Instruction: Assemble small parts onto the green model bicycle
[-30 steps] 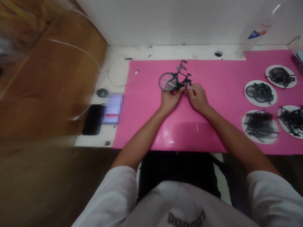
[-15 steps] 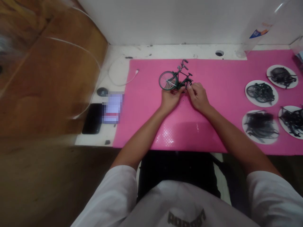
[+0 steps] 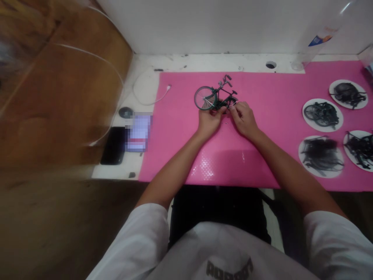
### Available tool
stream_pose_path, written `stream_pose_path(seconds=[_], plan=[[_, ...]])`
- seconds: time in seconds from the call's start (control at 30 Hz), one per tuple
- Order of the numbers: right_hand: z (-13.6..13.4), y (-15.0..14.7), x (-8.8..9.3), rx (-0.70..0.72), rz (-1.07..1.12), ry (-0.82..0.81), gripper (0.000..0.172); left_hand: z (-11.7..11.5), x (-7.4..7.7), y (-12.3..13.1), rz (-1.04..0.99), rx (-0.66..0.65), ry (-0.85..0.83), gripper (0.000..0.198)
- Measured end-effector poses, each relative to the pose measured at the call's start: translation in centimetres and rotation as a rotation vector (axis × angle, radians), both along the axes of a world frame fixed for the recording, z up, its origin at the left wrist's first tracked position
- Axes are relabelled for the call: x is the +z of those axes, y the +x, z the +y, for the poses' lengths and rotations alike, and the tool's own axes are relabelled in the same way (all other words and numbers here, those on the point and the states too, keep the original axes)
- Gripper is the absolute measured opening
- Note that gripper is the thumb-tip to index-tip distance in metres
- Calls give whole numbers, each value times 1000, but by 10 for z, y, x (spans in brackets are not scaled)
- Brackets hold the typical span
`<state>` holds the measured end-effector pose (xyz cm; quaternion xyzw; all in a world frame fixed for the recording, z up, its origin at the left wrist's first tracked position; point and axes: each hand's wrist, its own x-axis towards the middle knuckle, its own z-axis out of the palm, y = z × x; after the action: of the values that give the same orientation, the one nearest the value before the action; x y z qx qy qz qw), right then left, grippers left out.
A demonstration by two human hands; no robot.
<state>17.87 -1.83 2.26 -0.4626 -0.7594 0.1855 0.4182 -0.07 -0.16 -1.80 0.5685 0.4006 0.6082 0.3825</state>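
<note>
A dark green model bicycle (image 3: 222, 93) stands tilted over the pink mat, its spoked wheel to the left and its handlebars at the top. My left hand (image 3: 210, 119) is closed on the lower part of its frame, below the wheel. Close by on the right, my right hand (image 3: 243, 116) is closed in a pinch at the rear end of the bicycle, under the saddle. What lies between the right fingertips is too small to make out. Tiny specks lie on the mat below the hands.
The pink mat (image 3: 175, 155) covers most of the table. Plates of black bicycle parts, one a white plate (image 3: 307, 123), are on the right. A clear plastic bottle (image 3: 320, 41) is at the back right. A black phone (image 3: 113, 146) and a white cable (image 3: 151, 104) lie on the left.
The bicycle's wheel end has shifted very slightly to the left and up. Both hands stay almost in the same place.
</note>
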Motion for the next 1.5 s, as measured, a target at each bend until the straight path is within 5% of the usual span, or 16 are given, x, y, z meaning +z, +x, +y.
stream_pose_path(seconds=[0.8, 1.23, 1.5], plan=[[2, 0, -3, -19, -21, 3, 70, 1, -3, 1, 13, 18, 32, 50], [-7, -5, 5, -74, 124, 130, 34, 0, 2, 1, 12, 7, 9, 52], [-8, -4, 7, -90, 81, 112, 37, -6, 7, 1, 41, 15, 21, 47]])
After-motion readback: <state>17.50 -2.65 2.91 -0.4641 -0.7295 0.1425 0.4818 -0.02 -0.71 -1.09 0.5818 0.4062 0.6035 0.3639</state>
